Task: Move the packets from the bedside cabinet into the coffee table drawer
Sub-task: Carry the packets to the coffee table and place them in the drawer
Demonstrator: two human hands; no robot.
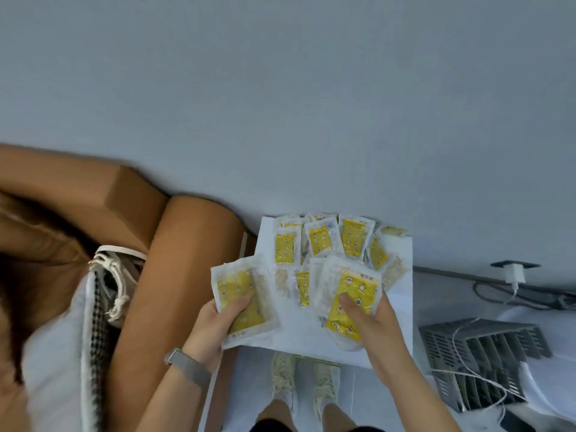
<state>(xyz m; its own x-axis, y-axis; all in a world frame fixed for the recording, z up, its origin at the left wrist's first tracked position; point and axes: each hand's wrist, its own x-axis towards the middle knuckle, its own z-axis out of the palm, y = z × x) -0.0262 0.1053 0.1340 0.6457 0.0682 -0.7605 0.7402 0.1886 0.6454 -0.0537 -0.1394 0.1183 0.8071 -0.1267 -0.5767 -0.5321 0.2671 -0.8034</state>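
Observation:
Several yellow-and-clear packets (324, 241) lie spread over the white top of the bedside cabinet (400, 310) against the wall. My left hand (215, 325) grips one packet (246, 304) at the cabinet's left edge, thumb on its face. My right hand (371, 325) holds a small stack of packets (349, 307) over the cabinet's front right part, fingers over the top one. The coffee table drawer is not in view.
A brown padded headboard (174, 291) and a bed with a white pillow (53, 353) are to the left. A grey slatted crate (480, 353) with a white cable sits on the floor to the right. A wall socket with a charger (514, 272) is beyond it. My feet (304, 385) stand below the cabinet.

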